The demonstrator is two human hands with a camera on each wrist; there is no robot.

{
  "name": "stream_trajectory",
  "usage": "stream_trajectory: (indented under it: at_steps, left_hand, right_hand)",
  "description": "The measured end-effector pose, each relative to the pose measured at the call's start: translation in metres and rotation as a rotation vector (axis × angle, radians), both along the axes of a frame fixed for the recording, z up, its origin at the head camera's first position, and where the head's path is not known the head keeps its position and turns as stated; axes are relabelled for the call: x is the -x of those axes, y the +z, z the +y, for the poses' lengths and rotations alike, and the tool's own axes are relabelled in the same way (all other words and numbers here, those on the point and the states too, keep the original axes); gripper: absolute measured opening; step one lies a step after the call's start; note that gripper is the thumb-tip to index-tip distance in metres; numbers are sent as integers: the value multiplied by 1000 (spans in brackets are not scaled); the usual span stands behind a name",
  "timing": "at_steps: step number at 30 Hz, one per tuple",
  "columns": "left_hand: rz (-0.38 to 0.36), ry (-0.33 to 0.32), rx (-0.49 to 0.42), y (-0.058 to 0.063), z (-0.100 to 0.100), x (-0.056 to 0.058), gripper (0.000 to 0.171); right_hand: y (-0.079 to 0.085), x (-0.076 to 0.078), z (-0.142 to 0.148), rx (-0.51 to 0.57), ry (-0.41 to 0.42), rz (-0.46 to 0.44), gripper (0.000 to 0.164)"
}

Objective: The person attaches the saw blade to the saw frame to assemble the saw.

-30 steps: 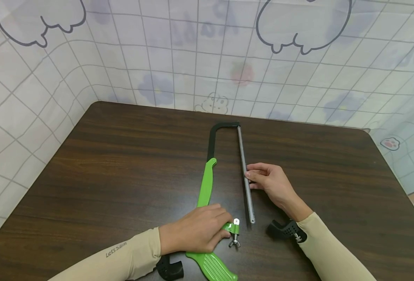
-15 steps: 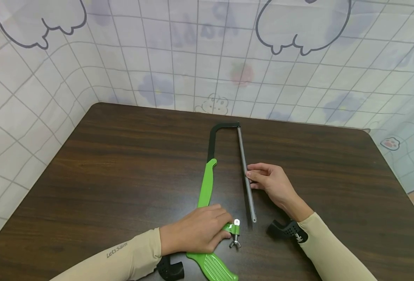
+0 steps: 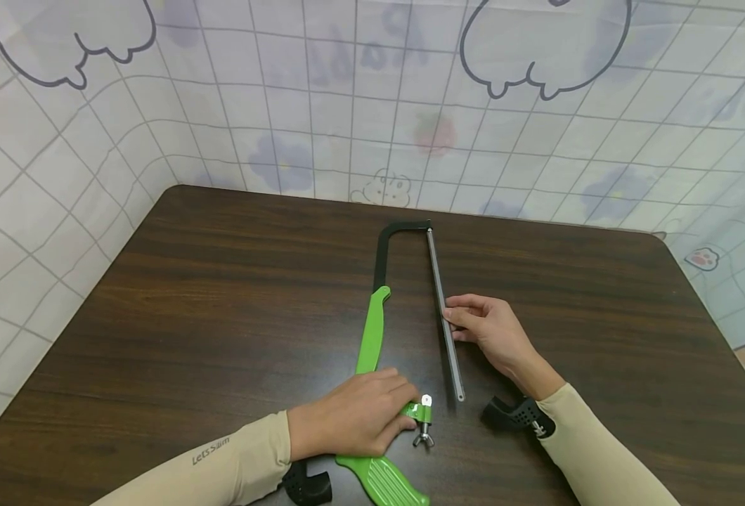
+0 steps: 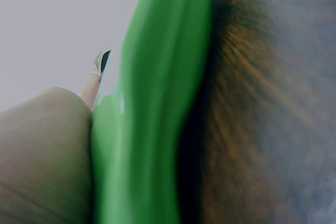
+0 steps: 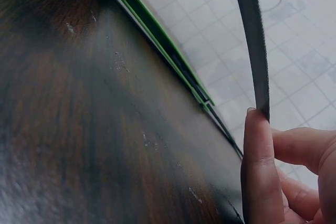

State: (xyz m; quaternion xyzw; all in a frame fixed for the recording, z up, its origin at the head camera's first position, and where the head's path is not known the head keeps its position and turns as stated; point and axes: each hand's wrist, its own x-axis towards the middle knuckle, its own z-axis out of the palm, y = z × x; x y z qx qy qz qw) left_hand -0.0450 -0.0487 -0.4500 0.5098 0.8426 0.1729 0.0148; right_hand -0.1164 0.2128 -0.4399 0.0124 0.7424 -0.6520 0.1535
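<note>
A green and black hacksaw frame (image 3: 370, 337) lies on the table, its black end pointing away from me. My left hand (image 3: 356, 411) grips its green part just above the handle (image 3: 388, 481), which fills the left wrist view. Beside the left fingertips are the blade holder (image 3: 424, 402) and its wing nut (image 3: 424, 439). My right hand (image 3: 489, 330) pinches a grey hacksaw blade (image 3: 443, 316) between thumb and fingers near its middle. The blade's far end meets the tip of the black arm; its near end stands apart, right of the blade holder. Fine teeth show in the right wrist view.
The dark wooden table (image 3: 240, 302) reaches back to a sheet (image 3: 322, 84) with a grid and cartoon print, hanging behind and at both sides. Black wrist mounts (image 3: 516, 414) sit under both forearms.
The blade's near end has swung slightly right, away from the blade holder. Both hands stay almost where they were.
</note>
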Motion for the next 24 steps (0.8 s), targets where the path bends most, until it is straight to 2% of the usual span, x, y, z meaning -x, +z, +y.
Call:
stream_trajectory:
  at_steps: [24]
  left_hand:
    - [15,0,-3,1,1,0,24]
  right_hand:
    - [0,-1,2,50,34,-20,47]
